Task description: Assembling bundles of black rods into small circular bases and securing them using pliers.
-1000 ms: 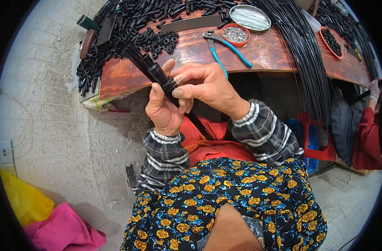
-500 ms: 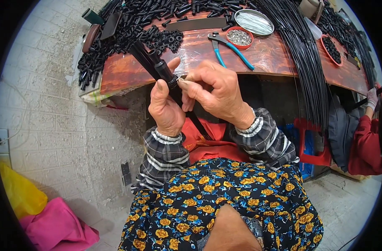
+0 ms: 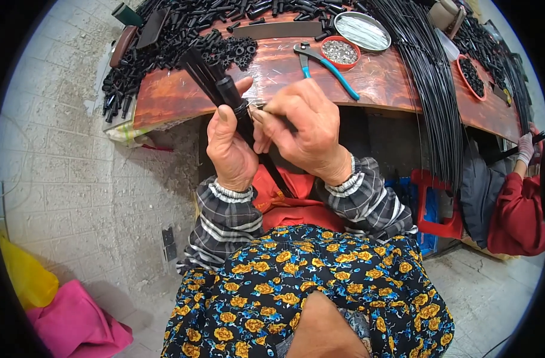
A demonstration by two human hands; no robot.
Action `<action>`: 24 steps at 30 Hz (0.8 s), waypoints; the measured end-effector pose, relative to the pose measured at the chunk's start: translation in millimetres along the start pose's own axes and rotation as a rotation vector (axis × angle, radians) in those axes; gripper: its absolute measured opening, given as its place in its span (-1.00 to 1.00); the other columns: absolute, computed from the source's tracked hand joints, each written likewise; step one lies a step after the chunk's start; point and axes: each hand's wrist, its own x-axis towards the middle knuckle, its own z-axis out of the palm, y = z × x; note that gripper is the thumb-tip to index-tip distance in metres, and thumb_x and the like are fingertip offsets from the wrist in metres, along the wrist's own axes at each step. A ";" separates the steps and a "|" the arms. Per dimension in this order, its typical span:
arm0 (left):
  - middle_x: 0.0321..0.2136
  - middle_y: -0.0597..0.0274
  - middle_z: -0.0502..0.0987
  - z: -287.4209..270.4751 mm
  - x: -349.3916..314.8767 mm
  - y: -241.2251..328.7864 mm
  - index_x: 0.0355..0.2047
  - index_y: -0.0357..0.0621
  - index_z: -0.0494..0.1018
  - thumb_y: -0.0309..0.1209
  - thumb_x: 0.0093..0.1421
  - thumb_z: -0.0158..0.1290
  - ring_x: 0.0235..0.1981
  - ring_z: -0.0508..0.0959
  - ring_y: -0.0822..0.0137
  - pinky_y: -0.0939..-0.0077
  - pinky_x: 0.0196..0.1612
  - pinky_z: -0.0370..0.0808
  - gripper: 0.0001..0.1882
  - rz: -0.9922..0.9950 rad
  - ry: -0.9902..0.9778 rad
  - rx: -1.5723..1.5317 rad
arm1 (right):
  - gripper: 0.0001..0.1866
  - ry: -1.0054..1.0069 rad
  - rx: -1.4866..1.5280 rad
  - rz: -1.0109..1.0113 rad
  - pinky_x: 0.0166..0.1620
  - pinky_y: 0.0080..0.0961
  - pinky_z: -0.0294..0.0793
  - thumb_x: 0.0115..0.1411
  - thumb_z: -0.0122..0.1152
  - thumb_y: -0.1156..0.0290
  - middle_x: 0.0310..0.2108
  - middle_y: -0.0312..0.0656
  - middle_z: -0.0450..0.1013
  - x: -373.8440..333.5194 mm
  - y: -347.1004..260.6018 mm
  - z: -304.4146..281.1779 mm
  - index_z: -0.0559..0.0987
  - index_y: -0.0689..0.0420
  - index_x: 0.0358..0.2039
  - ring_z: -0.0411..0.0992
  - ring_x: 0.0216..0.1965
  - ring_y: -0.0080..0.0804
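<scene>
- In the head view we find the wire (image 3: pixel 251 108) hard to make out: thin, pale, pinched between the right hand's (image 3: pixel 308 128) thumb and forefinger.
- The left hand (image 3: pixel 232 152) grasps the rod (image 3: pixel 244 124) and covers part of it, just left of upper centre.
- One handle of the pliers (image 3: pixel 339 77) disappears behind the right hand.
- We see the rod's long axis slant from upper left to lower right, ribbed top to the upper left.
- Its lower end meets red cloth (image 3: pixel 308 186); we cannot tell whether it stops there.
</scene>
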 end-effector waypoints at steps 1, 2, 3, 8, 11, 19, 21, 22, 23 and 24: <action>-0.67 0.28 0.37 -5.0 0.0 -1.1 0.14 -0.41 0.20 0.00 0.27 -0.07 -0.73 0.29 0.47 0.61 -0.68 0.18 -0.30 -0.004 -0.048 -0.020 | -0.83 -0.004 -0.005 -0.006 -0.50 -0.45 0.33 -0.08 0.36 0.53 -0.57 -0.20 0.40 1.6 0.8 -0.3 0.53 0.16 -0.47 0.38 -0.50 -0.26; -0.67 0.28 0.37 -6.9 0.0 -2.2 0.14 -0.41 0.20 0.00 0.27 -0.07 -0.73 0.29 0.47 0.61 -0.68 0.18 -0.30 -0.005 -0.056 -0.032 | -0.85 -0.036 -0.007 -0.005 -0.47 -0.43 0.34 -0.06 0.35 0.52 -0.55 -0.20 0.41 2.6 2.3 -1.9 0.53 0.17 -0.46 0.38 -0.50 -0.25; -0.64 0.29 0.38 -8.2 -1.2 -2.9 0.15 -0.35 0.19 0.06 0.26 -0.08 -0.72 0.28 0.48 0.62 -0.68 0.18 -0.28 -0.029 -0.075 -0.018 | -0.86 -0.068 -0.011 -0.004 -0.44 -0.42 0.35 -0.03 0.34 0.51 -0.54 -0.19 0.42 3.5 3.2 -3.3 0.54 0.17 -0.45 0.38 -0.50 -0.25; -0.62 0.29 0.40 -3.4 -3.9 -2.4 0.16 -0.32 0.17 0.11 0.24 -0.09 -0.74 0.27 0.50 0.66 -0.69 0.16 -0.25 -0.029 0.001 0.081 | -0.83 -0.322 0.711 0.868 -0.45 -0.57 0.42 0.19 0.18 0.45 -0.58 -0.23 0.48 6.6 -20.6 -11.0 0.48 0.24 -0.51 0.47 -0.56 -0.47; -0.65 0.29 0.38 -7.1 -6.1 -5.2 0.15 -0.38 0.18 0.09 0.25 -0.08 -0.75 0.27 0.50 0.63 -0.71 0.19 -0.25 0.003 -0.050 0.060 | -0.74 -0.520 1.014 0.986 -0.39 -0.55 0.48 0.21 0.18 0.31 -0.57 -0.17 0.50 20.5 -6.6 -27.6 0.52 0.28 -0.44 0.49 -0.51 -0.41; -0.71 0.30 0.26 -16.7 0.6 -0.5 0.13 -0.35 0.18 0.07 0.32 -0.21 -0.80 0.17 0.47 0.59 -0.72 0.16 -0.32 0.022 -0.118 0.009 | -0.51 -0.740 -0.777 0.276 -0.30 -0.24 0.47 -0.18 0.44 0.15 -0.36 -0.05 0.36 -11.4 56.1 -36.2 0.51 0.23 -0.34 0.38 -0.23 -0.12; -0.71 0.31 0.26 -21.3 0.6 -0.6 0.13 -0.35 0.19 0.08 0.31 -0.21 -0.79 0.17 0.48 0.58 -0.72 0.15 -0.31 0.021 -0.078 0.022 | -0.67 -0.889 -0.806 0.368 -0.32 -0.24 0.47 -0.14 0.36 0.37 -0.33 -0.06 0.35 -16.6 55.8 -30.3 0.47 0.19 -0.36 0.39 -0.23 -0.12; -0.71 0.31 0.26 -22.4 0.7 0.1 0.13 -0.35 0.19 0.08 0.31 -0.21 -0.79 0.17 0.48 0.58 -0.72 0.15 -0.31 0.026 -0.074 0.022 | -0.67 -0.891 -0.804 0.361 -0.32 -0.24 0.47 -0.14 0.36 0.37 -0.33 -0.06 0.35 -20.1 50.8 -32.6 0.47 0.19 -0.36 0.39 -0.23 -0.12; -0.70 0.29 0.28 -24.0 0.1 1.7 0.11 -0.38 0.21 0.08 0.29 -0.15 -0.78 0.21 0.48 0.59 -0.72 0.16 -0.30 0.027 -0.056 0.007 | -0.69 -0.822 -0.787 0.328 -0.32 -0.24 0.48 -0.14 0.31 0.45 -0.31 -0.06 0.34 -22.5 40.8 -37.3 0.45 0.18 -0.35 0.38 -0.22 -0.12; -0.70 0.27 0.30 -25.5 -0.4 3.2 0.10 -0.41 0.22 0.07 0.27 -0.09 -0.76 0.25 0.49 0.61 -0.72 0.18 -0.28 0.028 -0.038 -0.006 | -0.70 -0.752 -0.766 0.295 -0.33 -0.24 0.48 -0.15 0.27 0.52 -0.29 -0.06 0.34 -22.2 35.6 -39.9 0.44 0.18 -0.34 0.38 -0.22 -0.11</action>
